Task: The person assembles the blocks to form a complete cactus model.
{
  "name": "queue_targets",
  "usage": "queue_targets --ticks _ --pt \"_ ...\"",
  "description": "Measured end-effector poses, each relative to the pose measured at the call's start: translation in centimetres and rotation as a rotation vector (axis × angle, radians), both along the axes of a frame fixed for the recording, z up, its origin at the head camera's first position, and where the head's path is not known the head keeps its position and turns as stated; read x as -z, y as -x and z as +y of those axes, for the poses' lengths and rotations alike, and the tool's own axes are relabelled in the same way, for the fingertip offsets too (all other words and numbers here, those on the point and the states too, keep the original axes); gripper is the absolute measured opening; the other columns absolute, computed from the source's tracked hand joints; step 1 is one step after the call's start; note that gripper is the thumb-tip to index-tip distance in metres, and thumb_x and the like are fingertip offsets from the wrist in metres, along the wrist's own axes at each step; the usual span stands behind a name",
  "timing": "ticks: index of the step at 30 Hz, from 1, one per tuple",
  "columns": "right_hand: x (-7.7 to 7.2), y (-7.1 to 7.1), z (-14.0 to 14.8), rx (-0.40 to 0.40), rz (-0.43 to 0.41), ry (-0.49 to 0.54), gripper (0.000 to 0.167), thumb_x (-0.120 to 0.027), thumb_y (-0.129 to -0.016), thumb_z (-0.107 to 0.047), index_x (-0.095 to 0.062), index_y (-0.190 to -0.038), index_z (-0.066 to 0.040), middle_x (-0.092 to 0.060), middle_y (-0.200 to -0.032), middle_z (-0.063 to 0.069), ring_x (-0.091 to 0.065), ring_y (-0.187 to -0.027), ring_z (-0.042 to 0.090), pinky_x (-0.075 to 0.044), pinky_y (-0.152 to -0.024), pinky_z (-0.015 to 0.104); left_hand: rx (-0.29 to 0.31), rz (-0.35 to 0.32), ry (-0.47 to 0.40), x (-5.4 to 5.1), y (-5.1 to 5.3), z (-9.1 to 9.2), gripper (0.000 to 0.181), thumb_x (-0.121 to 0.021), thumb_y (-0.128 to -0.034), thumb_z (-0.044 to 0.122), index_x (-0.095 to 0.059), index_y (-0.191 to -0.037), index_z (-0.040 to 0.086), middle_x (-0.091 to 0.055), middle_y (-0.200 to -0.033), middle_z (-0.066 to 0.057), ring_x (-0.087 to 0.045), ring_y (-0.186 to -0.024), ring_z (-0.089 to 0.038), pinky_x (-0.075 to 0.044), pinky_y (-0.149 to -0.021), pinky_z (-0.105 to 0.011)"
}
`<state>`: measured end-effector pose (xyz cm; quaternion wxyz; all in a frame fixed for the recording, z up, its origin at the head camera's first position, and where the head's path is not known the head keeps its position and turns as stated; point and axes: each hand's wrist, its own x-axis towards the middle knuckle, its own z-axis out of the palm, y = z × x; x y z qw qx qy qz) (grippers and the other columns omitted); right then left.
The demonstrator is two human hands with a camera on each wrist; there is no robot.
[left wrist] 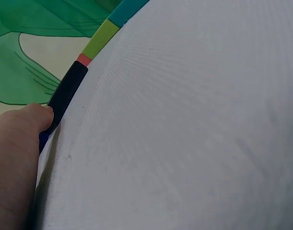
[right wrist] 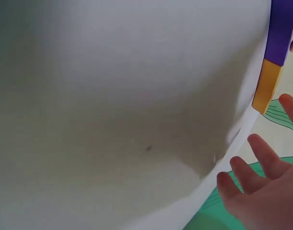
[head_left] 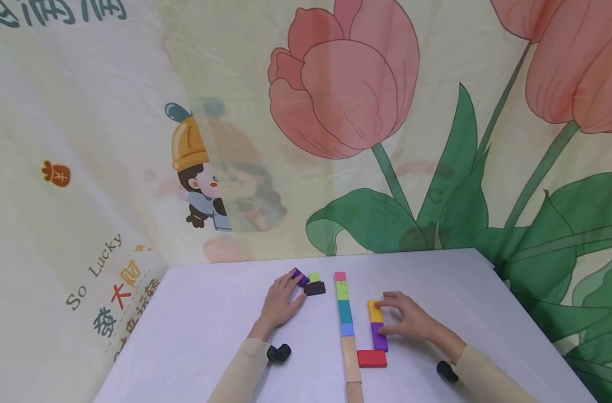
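Observation:
My left hand point(head_left: 281, 305) reaches to a small cluster at the back left of the table. Its fingertips touch a tilted purple block point(head_left: 300, 277), and its thumb lies against the near end of a black block point(head_left: 314, 289). A light green block point(head_left: 314, 277) sits behind the black one. On the other side, my right hand point(head_left: 410, 318) has its fingers spread, beside a yellow block point(head_left: 375, 311) and a purple block point(head_left: 379, 337) laid end to end. Its thumb is at the purple block. In the right wrist view several fingertips stand apart from the yellow block point(right wrist: 267, 86).
A straight row of blocks runs down the middle: pink point(head_left: 340, 276), light green point(head_left: 342, 290), teal point(head_left: 344, 312), blue point(head_left: 347, 329) and wooden ones point(head_left: 352, 358). A red block point(head_left: 372, 359) lies crosswise between this row and the purple block. White cloth covers the table point(head_left: 185, 324).

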<state>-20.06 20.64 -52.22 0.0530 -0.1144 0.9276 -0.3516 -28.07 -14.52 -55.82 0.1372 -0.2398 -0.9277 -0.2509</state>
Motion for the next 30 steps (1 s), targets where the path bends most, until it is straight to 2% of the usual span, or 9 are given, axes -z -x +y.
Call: queue_targets --ticks 7,16,21,26,30 --pt "0.3 -0.4 0.3 -0.061 -0.013 -0.012 0.06 -0.088 -0.071 -0.038 -0.067 -0.124 -0.018 -0.044 -0.145 0.021 -0.036 -0.134 0.048 -0.033 -0.1 0.071 -0.01 -0.019 0.006 0.1 0.0 -0.4 0.056 -0.06 -0.0941 0.037 -0.052 -0.142 0.009 -0.039 -0.153 -0.015 -0.039 -0.136 -0.038 -0.033 -0.108 -0.058" --pt "0.3 -0.6 0.2 -0.048 -0.013 -0.014 0.062 -0.088 -0.07 -0.037 -0.067 -0.125 -0.017 -0.046 -0.143 0.021 -0.037 -0.133 0.048 -0.032 -0.101 0.071 -0.027 -0.049 -0.012 -0.7 0.4 -0.3 0.055 -0.065 -0.0896 0.038 -0.059 -0.136 0.009 -0.036 -0.152 -0.023 -0.039 -0.134 -0.043 -0.035 -0.106 -0.059" --pt "0.4 -0.7 0.2 -0.032 -0.023 -0.016 0.063 -0.089 -0.07 -0.036 -0.067 -0.125 -0.017 -0.046 -0.143 0.021 -0.037 -0.134 0.048 -0.032 -0.101 0.071 0.018 -0.01 -0.005 -1.4 0.7 0.2 0.045 -0.074 -0.0831 0.038 -0.07 -0.119 0.012 -0.04 -0.149 -0.023 -0.039 -0.134 -0.043 -0.036 -0.106 -0.058" --pt "0.4 -0.7 0.3 -0.03 -0.032 -0.008 0.063 -0.089 -0.07 -0.036 -0.066 -0.125 -0.018 -0.045 -0.144 0.021 -0.036 -0.134 0.048 -0.032 -0.101 0.071 0.052 0.051 0.017 -1.9 0.7 0.8 0.032 -0.079 -0.078 0.035 -0.074 -0.1 0.013 -0.047 -0.143 -0.024 -0.039 -0.134 -0.044 -0.036 -0.106 -0.058" --pt "0.3 -0.7 0.5 -0.037 -0.032 0.001 0.062 -0.089 -0.07 -0.035 -0.066 -0.125 -0.018 -0.045 -0.144 0.021 -0.035 -0.134 0.048 -0.031 -0.101 0.071 0.054 0.061 0.008 -2.1 0.5 1.2 0.025 -0.081 -0.0752 0.03 -0.074 -0.093 0.014 -0.057 -0.127 -0.018 -0.047 -0.122 -0.038 -0.043 -0.099 -0.052"
